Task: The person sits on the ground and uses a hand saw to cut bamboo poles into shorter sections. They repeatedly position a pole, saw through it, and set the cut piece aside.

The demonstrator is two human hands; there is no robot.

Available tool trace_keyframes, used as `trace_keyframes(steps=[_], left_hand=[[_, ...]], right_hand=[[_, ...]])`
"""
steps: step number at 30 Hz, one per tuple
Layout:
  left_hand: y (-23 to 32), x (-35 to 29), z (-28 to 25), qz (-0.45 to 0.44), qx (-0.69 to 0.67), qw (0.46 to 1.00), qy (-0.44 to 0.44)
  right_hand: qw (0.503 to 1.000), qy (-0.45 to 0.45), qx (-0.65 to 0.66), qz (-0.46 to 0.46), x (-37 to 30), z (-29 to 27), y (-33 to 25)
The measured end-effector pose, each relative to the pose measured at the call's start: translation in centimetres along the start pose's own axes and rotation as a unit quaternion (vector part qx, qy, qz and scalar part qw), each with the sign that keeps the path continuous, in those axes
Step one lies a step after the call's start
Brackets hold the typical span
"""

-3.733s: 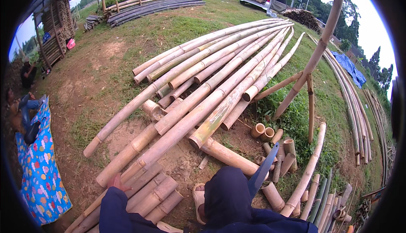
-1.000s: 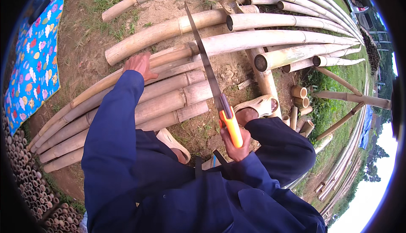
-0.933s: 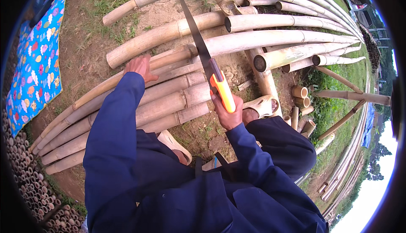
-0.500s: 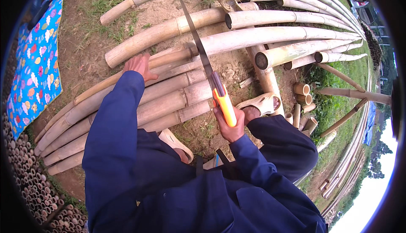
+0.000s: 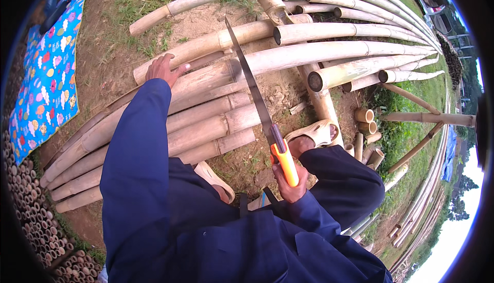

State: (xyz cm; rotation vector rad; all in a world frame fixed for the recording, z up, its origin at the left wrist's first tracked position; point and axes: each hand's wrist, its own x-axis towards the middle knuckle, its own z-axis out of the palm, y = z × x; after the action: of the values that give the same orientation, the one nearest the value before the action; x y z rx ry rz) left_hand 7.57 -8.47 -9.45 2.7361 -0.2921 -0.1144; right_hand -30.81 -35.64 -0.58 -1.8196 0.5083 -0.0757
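Observation:
My right hand is wrapped round the orange handle of a hand saw. The saw's long dark blade slants up and away, its toothed length passing in front of a thick bamboo pole near that pole's dark band. My left hand lies over a thin bamboo piece at the far side of the thick pole, thumb spread from the fingers. The thin piece lies low between the thick pole and another bamboo pole. The left fingertips reach over that farther pole; their exact contact is hard to make out.
Several cut bamboo poles lie side by side in front of me. More long poles fan out at right, over a bamboo crosspiece. Short bamboo pieces stand right of my sandalled foot. A patterned blue cloth hangs at left.
The thin bamboo piece has dropped from on top of the thick pole to its far side. My left hand has shifted slightly away; my right hand has drawn the saw back and right.

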Motion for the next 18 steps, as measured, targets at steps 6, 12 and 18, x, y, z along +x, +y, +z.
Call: trace_keyframes(steps=[6,12,18], left_hand=[[4.1,-3.1,0.8,0.123,0.076,0.982,-0.122],[5.0,-3.1,2.3,0.071,0.111,0.977,-0.164],[5.5,-2.9,1.6,0.064,0.111,0.972,-0.195]], right_hand=[[0.999,-0.023,-0.029,0.037,-0.3,-0.5,-0.8],[1.000,0.011,-0.015,0.001,3.9,0.9,-2.1],[0.999,0.014,-0.013,-0.034,5.8,3.1,-0.6]])
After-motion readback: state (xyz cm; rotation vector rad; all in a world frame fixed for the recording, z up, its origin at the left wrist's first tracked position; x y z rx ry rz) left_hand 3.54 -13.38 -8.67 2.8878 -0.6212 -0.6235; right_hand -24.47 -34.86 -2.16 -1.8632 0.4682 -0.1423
